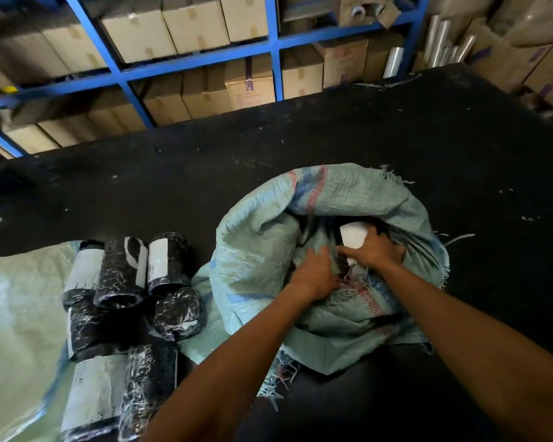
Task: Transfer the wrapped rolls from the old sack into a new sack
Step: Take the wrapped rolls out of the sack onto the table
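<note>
Both hands (345, 266) inside frayed old sack (259, 250), around white-labelled roll (353, 239).

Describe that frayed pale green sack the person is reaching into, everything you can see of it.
The frayed pale green woven sack looks like plastic weave, with blue and red-and-white stripes near its rim. Its edges are ragged, with loose threads hanging. It sits slumped and crumpled on the dark table surface, mouth open toward the camera. Inside, black-wrapped rolls with a white label show. The left hand and the right hand reach into the mouth. Its lower left edge lies beside the black wrapped rolls on the lighter sack.
</note>
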### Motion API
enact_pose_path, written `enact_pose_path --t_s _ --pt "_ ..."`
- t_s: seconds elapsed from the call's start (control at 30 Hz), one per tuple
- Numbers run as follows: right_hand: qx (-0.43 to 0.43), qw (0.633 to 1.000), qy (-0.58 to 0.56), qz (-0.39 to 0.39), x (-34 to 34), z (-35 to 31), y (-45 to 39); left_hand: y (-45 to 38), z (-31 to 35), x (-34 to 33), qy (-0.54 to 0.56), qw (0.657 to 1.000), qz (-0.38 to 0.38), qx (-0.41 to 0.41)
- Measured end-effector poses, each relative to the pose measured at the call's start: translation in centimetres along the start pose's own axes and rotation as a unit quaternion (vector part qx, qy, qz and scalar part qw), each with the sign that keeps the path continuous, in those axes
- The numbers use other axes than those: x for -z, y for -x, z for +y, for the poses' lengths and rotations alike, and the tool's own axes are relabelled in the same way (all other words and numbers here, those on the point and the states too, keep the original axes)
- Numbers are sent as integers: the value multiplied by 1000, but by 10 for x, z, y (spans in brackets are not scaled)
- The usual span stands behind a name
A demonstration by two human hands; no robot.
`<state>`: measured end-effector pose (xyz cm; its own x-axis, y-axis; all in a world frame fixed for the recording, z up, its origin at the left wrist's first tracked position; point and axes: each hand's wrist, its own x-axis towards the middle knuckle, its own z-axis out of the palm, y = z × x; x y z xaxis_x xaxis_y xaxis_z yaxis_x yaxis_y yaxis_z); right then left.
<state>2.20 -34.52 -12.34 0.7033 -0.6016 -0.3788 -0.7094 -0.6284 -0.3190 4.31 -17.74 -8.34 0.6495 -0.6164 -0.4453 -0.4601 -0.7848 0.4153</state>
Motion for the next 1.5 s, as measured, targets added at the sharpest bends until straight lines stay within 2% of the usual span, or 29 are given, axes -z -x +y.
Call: enact_pose_path --t_s 0.07,0.1,0.27,0.3,0.37,0.47,0.53,0.63,0.67,0.73,0.8,0.9,0.97,1.03,1.17,1.27,1.37,1.43,1.5 --pt "-2 1000 4 15 -3 0 2 -12 -11 -15 -104 990 -99 9" --pt "1 1000 8 19 -5 -2 3 -14 -15 -21 -140 983 -122 11" --pt "5 999 27 25 -8 -8 3 -17 -18 -22 -169 979 -110 15" --pt "5 999 36 18 -7 -9 2 -11 -16 -18 -151 984 -90 9" --pt "1 999 50 4 -4 -12 -1 1 -15 -2 -84 996 6 -24" --pt "7 997 79 8 -2 -16 1 31 -24 36 98 985 125 -70" --pt "30 994 105 20 0 -20 5 57 -37 65 281 947 136 -70" --pt "78 988 125 41 6 -36 14 98 -79 97 519 841 146 -50" --pt "99 985 130 52 10 -41 19 110 -96 102 560 812 160 -40" --pt "140 977 140 78 19 -56 28 132 -134 109 589 782 201 -3" --pt "166 969 161 91 26 -71 39 150 -174 110 583 774 242 47" --pt "177 964 195 28 20 -86 48 170 -225 101 532 797 256 130" --pt "155 963 216 -42 0 -86 55 179 -256 92 476 822 258 177" --pt "132 959 242 -72 -20 -82 62 185 -278 85 423 845 252 209" --pt "144 957 250 16 -36 -89 79 197 -309 86 301 908 205 205" --pt "151 972 146 107 -13 -112 90 197 -325 89 245 937 161 191" --pt "157 970 46 178 20 -158 111 194 -340 96 140 961 116 206" --pt "142 974 17 174 42 -194 131 193 -347 99 93 960 90 248" --pt "126 981 109 99 61 -225 148 194 -349 97 56 961 60 265"
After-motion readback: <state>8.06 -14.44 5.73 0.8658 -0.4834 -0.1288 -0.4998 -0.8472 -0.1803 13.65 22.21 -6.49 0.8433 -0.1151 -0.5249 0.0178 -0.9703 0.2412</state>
